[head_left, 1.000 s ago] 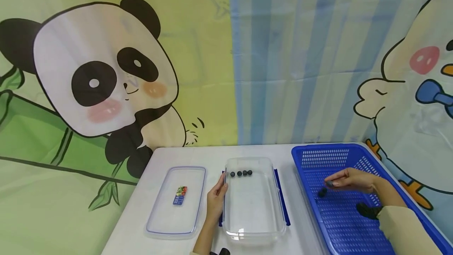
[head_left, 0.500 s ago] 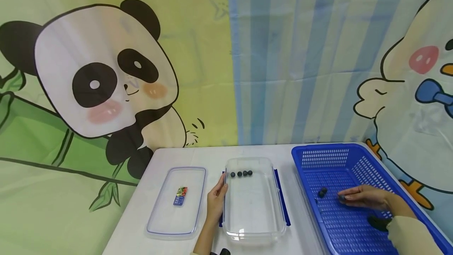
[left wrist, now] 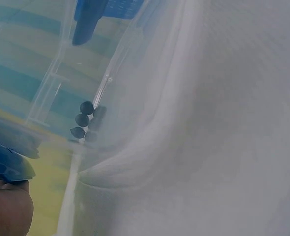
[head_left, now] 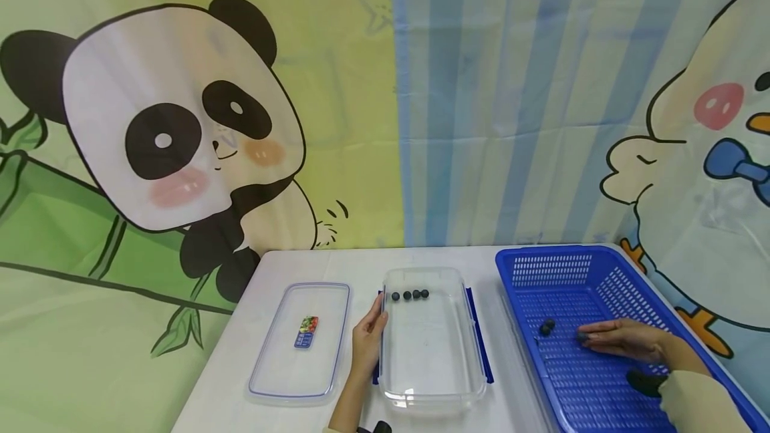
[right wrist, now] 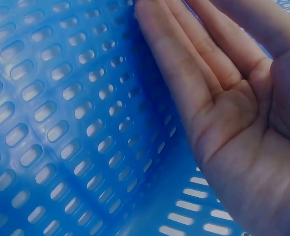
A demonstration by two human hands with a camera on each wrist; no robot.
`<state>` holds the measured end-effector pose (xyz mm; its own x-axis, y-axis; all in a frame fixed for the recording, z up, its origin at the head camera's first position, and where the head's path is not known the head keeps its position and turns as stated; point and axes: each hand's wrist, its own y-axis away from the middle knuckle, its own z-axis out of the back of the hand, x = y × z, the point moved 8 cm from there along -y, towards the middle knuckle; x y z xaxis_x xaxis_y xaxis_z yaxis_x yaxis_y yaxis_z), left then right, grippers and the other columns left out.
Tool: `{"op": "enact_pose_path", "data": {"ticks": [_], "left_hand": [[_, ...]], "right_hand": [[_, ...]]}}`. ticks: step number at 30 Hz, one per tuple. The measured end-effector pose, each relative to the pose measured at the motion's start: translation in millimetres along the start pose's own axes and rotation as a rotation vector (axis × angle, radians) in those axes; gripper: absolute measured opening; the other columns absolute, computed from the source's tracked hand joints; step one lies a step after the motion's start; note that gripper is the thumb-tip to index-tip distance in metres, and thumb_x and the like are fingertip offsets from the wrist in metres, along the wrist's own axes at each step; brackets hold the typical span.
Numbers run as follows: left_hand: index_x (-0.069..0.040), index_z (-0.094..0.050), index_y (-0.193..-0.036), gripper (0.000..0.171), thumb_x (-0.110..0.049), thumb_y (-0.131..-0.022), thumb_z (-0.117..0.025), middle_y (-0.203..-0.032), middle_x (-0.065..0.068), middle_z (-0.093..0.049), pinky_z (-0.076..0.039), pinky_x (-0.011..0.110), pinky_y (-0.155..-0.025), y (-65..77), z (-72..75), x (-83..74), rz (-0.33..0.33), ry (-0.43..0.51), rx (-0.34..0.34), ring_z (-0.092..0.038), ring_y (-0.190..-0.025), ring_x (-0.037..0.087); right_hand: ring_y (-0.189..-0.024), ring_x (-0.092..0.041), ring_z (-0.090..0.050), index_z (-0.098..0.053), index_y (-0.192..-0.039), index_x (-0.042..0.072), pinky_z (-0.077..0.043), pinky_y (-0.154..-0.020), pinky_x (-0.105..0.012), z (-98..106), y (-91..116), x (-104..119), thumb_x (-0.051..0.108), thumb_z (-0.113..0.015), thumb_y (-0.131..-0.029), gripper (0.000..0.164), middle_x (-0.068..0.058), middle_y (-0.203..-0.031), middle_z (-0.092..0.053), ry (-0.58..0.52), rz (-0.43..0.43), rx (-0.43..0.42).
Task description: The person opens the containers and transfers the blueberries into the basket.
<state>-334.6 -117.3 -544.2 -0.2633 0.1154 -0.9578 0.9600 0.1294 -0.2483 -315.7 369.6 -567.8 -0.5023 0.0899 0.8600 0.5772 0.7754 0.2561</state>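
Note:
My left hand (head_left: pixel 365 339) grips the left side of a clear plastic container (head_left: pixel 433 353) with blue side latches. Inside, along its far end, several dark blueberries (head_left: pixel 407 295) lie in a row; some of the blueberries (left wrist: pixel 82 120) also show in the left wrist view. My right hand (head_left: pixel 625 339) is in the blue basket, pinching one blueberry (head_left: pixel 581 337) at its fingertips. In the right wrist view that hand (right wrist: pixel 228 113) shows its palm beside the perforated wall, its fingertips cut off by the frame. Two more blueberries (head_left: pixel 547 327) lie together on the basket floor, left of my right hand.
The blue perforated basket (head_left: pixel 510 266) takes up the table's right side. A clear lid (head_left: pixel 283 366) with a blue rim and a printed label lies on the white table (head_left: pixel 216 379) at left. A printed curtain (head_left: pixel 355 119) hangs behind the far table edge.
My right hand has moved right and nearer to me within the basket, the blueberry still at its fingertips, and has slowed. The left hand and container have stayed put.

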Motion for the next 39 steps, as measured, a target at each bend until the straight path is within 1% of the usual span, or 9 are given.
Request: {"op": "enact_pose_path", "data": {"ticks": [6, 11, 15, 18, 23, 27, 33, 36, 39], "left_hand": [[0.008, -0.045, -0.129, 0.04, -0.003, -0.091, -0.055, -0.135, 0.016, -0.044, -0.033, 0.013, -0.098, 5.4, -3.4, -21.9, -0.005, -0.019, 0.016, -0.035, -0.129, 0.026], [0.008, -0.045, -0.13, 0.041, -0.004, -0.092, -0.054, -0.136, 0.018, -0.042, -0.034, 0.014, -0.099, 7.2, -3.6, -28.2, -0.005, -0.043, 0.017, -0.035, -0.129, 0.027], [0.008, -0.045, -0.13, 0.041, -0.004, -0.092, -0.054, -0.136, 0.017, -0.042, -0.033, 0.014, -0.099, 7.6, -2.9, -29.0, -0.01, -0.038, 0.02, -0.034, -0.129, 0.027], [0.007, -0.045, -0.13, 0.041, -0.004, -0.092, -0.054, -0.136, 0.015, -0.042, -0.032, 0.015, -0.1, 8.2, -2.9, -29.7, -0.01, -0.045, 0.021, -0.034, -0.129, 0.026], [0.007, -0.045, -0.13, 0.04, -0.003, -0.092, -0.054, -0.136, 0.015, -0.043, -0.033, 0.016, -0.1, 9.5, -4.0, -28.8, -0.001, -0.038, 0.017, -0.034, -0.129, 0.027], [0.007, -0.045, -0.129, 0.04, -0.003, -0.092, -0.054, -0.135, 0.015, -0.044, -0.033, 0.016, -0.1, 9.6, -4.5, -27.6, -0.003, -0.014, 0.019, -0.034, -0.129, 0.026], [0.009, -0.045, -0.129, 0.04, -0.002, -0.092, -0.054, -0.135, 0.018, -0.044, -0.034, 0.016, -0.099, 7.0, -4.1, -25.0, -0.021, -0.013, 0.019, -0.034, -0.129, 0.029], [0.008, -0.045, -0.129, 0.04, -0.003, -0.092, -0.054, -0.135, 0.017, -0.044, -0.034, 0.017, -0.099, 6.8, -4.9, -22.4, -0.011, -0.028, 0.019, -0.036, -0.128, 0.029], [0.008, -0.046, -0.129, 0.04, -0.004, -0.092, -0.055, -0.134, 0.016, -0.045, -0.035, 0.018, -0.099, 6.7, -5.7, -21.3, -0.007, -0.038, 0.02, -0.037, -0.127, 0.029]], "right_hand": [[-0.119, -0.024, -0.05, -0.05, -0.129, -0.004, -0.035, -0.104, -0.037, 0, 0, 3, -0.002, -0.021, -0.1, 0.041, -0.015, -0.129, -0.053, 0.012, 0.018, -0.032], [-0.116, -0.021, -0.053, -0.05, -0.129, -0.004, -0.041, -0.1, -0.034, -5, -6, 17, 0.001, -0.031, -0.1, 0.035, -0.016, -0.128, -0.054, 0.151, 0.054, -0.142], [-0.116, -0.022, -0.053, -0.045, -0.132, -0.006, -0.041, -0.099, -0.034, -20, -27, 45, 0.003, -0.036, -0.099, 0.035, -0.016, -0.128, -0.053, 0.306, 0.116, -0.207], [-0.115, -0.023, -0.054, -0.044, -0.132, -0.007, -0.039, -0.1, -0.038, -43, -53, 73, 0.003, -0.04, -0.098, 0.036, -0.016, -0.127, -0.054, 0.313, 0.17, -0.274], [-0.107, -0.02, -0.059, -0.051, -0.127, -0.005, -0.041, -0.098, -0.038, -94, -108, 112, 0.002, -0.042, -0.097, 0.031, -0.014, -0.118, -0.06, 0.084, 0.278, -0.367], [-0.099, -0.02, -0.063, -0.056, -0.114, -0.001, -0.046, -0.094, -0.034, -130, -159, 121, 0.0, -0.044, -0.096, 0.022, -0.01, -0.104, -0.066, -0.173, 0.394, -0.448], [-0.093, -0.019, -0.065, -0.056, -0.114, -0.002, -0.047, -0.093, -0.031, -158, -229, 99, -0.001, -0.055, -0.09, 0.023, -0.009, -0.094, -0.069, -0.488, 0.514, -0.678], [-0.093, -0.021, -0.065, -0.064, -0.102, 0.0, -0.046, -0.093, -0.031, -163, -250, 79, -0.004, -0.057, -0.088, 0.016, -0.011, -0.093, -0.069, -0.621, 0.574, -0.802], [-0.091, -0.02, -0.066, -0.067, -0.088, 0.004, -0.043, -0.096, -0.032, -165, -263, 62, -0.005, -0.057, -0.088, 0.013, -0.01, -0.087, -0.069, -0.714, 0.646, -0.878]]}}
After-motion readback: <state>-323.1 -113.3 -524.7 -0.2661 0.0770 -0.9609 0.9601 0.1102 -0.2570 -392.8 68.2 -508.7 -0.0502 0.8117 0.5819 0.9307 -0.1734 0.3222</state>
